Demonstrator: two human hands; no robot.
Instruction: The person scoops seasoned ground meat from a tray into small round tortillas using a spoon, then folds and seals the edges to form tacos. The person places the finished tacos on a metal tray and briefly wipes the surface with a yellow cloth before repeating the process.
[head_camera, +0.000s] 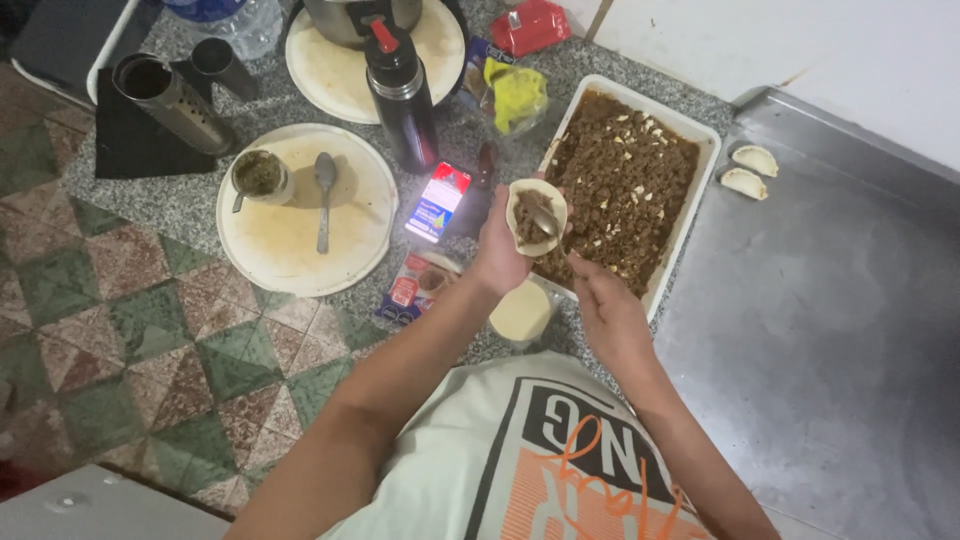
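A round dough disc (537, 216) is cupped in the left hand (503, 255), fingers curled under and around it, just over the near-left edge of the white tray of minced filling (625, 185). Brown filling is seen on the disc. A spoon (553, 232) is pinched in the right hand (607, 312), fingers closed on its handle, its bowl resting in the disc; most of the handle is hidden by the hand.

A stack of dough discs (520, 312) lies below the left wrist, partly covered by it. The pot (362, 14) at the far edge is cut off by the frame, as is a clear bottle (240, 20). Small packets (418, 285) near the phone (438, 201) are too blurred to make out.

To the right, a wide steel sheet (830, 330) lies mostly bare, with two folded pastries (748, 172) at its far-left corner. To the left stand a dark flask (402, 95) and a round board (290, 230) with a cup (261, 177) and spoon.
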